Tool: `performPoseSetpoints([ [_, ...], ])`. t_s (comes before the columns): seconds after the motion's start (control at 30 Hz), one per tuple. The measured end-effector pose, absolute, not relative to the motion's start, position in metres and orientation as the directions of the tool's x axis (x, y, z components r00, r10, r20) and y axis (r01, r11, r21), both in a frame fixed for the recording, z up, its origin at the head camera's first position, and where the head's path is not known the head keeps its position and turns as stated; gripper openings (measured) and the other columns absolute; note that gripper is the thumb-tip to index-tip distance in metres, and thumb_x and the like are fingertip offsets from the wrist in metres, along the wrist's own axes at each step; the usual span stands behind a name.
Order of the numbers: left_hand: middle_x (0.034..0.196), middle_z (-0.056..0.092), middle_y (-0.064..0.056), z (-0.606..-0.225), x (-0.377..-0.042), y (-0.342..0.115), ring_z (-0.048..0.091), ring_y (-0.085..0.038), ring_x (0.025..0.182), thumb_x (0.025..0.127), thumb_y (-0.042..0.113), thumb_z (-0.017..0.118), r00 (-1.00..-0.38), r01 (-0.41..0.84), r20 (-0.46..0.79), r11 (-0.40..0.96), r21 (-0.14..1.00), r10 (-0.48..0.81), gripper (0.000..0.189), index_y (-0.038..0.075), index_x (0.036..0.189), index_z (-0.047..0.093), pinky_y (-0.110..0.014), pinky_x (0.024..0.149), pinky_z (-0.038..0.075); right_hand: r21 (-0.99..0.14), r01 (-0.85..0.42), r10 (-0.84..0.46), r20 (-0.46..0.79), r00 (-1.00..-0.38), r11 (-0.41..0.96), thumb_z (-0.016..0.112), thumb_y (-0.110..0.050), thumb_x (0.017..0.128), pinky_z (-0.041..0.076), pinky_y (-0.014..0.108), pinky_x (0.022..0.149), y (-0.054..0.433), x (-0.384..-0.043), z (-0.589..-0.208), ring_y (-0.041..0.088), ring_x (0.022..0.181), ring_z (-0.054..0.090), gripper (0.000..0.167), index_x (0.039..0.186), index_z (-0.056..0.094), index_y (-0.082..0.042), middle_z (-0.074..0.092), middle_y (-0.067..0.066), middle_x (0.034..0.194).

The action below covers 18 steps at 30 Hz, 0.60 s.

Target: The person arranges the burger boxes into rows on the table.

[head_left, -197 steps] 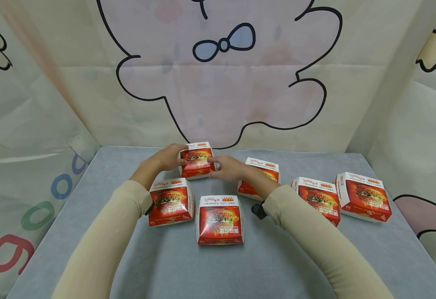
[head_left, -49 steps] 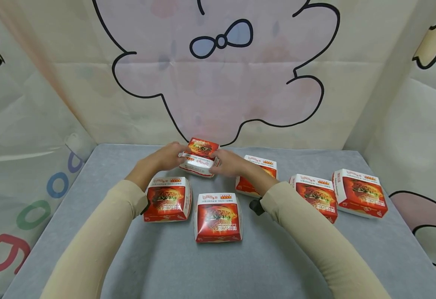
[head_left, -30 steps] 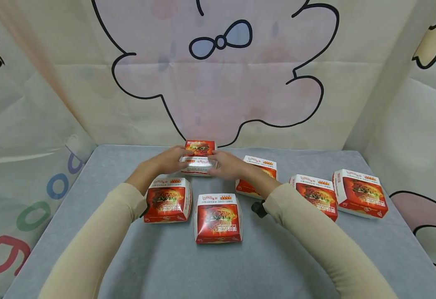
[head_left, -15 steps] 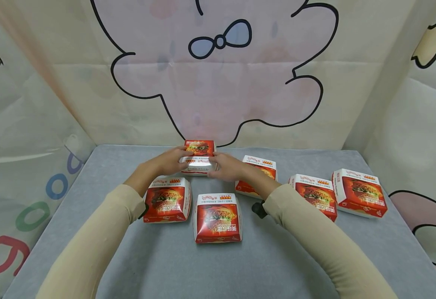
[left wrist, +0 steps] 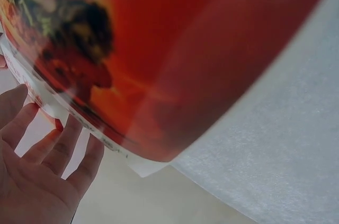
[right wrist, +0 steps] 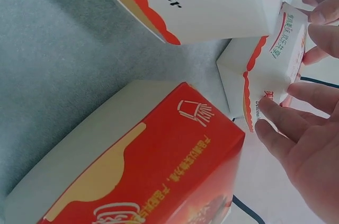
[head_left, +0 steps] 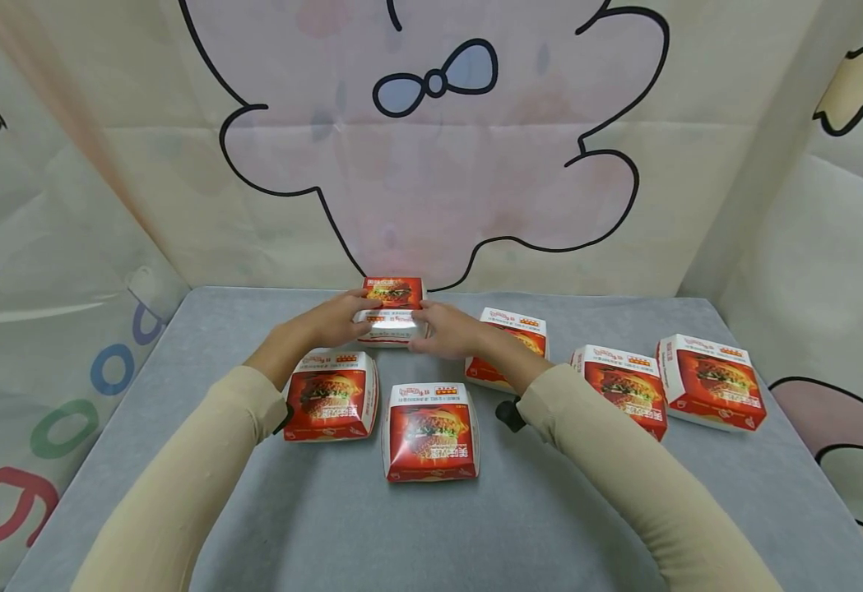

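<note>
Near the table's far edge, a red and white burger box [head_left: 392, 322] lies between both hands, its burger picture at the back and its white side forward. My left hand [head_left: 336, 319] grips its left side, fingers over the edge of the top. My right hand [head_left: 452, 329] holds the right side, fingers spread along it. In the right wrist view, fingertips of the right hand [right wrist: 304, 134] touch the white wall of the held box [right wrist: 267, 83], and the other hand's fingers show beyond it. In the left wrist view, the left hand [left wrist: 45, 166] is partly covered by a large red box [left wrist: 175, 65].
Closer in stand two matching burger boxes, one front left [head_left: 330, 396] and one front middle [head_left: 431, 432]. Another box [head_left: 516, 337] is partly behind the right forearm. Two more, one [head_left: 624, 386] beside the other [head_left: 712, 382], sit at the right. A printed curtain [head_left: 438, 181] hangs behind the table.
The held burger box has been turned round: its white band was at the back 6.6 seconds ago and is now at the front. It has also squared up and slid slightly left.
</note>
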<state>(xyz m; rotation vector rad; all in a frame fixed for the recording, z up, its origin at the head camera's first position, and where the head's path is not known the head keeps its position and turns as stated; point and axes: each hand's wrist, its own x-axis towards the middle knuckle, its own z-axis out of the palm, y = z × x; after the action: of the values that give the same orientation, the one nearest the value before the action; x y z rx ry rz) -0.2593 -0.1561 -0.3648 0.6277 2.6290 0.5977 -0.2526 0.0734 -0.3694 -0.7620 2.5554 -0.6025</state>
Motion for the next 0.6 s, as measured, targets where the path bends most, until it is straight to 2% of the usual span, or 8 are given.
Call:
performPoseSetpoints([
  [0.27,0.158,0.024,-0.028,-0.368,-0.257,-0.163,0.025,-0.045,0.145,0.101,0.018,0.054,-0.841,0.348,-0.210,0.795,0.497,0.499,0.054,0.002,0.151,0.041,-0.058,0.114,0.025,-0.513,-0.407,-0.582,-0.241,-0.776,0.755,0.064,-0.029,0.097,0.026,0.046,0.117,0.077,-0.249,-0.369,0.035,0.147,0.025,0.066,0.150,0.039,0.003,0.024,0.023,0.160],
  [0.43,0.151,0.041,-0.024,-0.367,-0.247,-0.181,0.054,-0.040,0.123,0.100,0.015,0.057,-0.840,0.366,-0.154,0.754,0.545,0.520,0.051,0.001,0.148,0.045,-0.055,0.101,0.044,-0.537,-0.377,-0.557,-0.221,-0.801,0.755,0.064,-0.031,0.097,0.027,0.049,0.116,0.084,-0.242,-0.366,0.034,0.148,0.024,0.071,0.155,0.032,-0.004,0.022,0.019,0.162],
  [0.5,0.147,0.047,-0.022,-0.366,-0.241,-0.192,0.059,-0.038,0.115,0.100,0.015,0.058,-0.835,0.372,-0.145,0.740,0.560,0.530,0.050,0.001,0.146,0.047,-0.054,0.096,0.048,-0.556,-0.377,-0.558,-0.196,-0.807,0.741,0.064,-0.032,0.097,0.029,0.050,0.115,0.088,-0.238,-0.364,0.033,0.148,0.025,0.071,0.156,0.031,-0.007,0.023,0.018,0.162],
  [0.6,0.146,0.049,-0.021,-0.368,-0.232,-0.209,0.056,-0.040,0.120,0.099,0.017,0.060,-0.836,0.356,-0.155,0.736,0.577,0.526,0.051,0.003,0.146,0.048,-0.057,0.097,0.047,-0.593,-0.403,-0.584,-0.144,-0.799,0.697,0.064,-0.030,0.097,0.031,0.050,0.114,0.091,-0.230,-0.363,0.032,0.145,0.030,0.070,0.156,0.032,-0.008,0.025,0.017,0.161],
])
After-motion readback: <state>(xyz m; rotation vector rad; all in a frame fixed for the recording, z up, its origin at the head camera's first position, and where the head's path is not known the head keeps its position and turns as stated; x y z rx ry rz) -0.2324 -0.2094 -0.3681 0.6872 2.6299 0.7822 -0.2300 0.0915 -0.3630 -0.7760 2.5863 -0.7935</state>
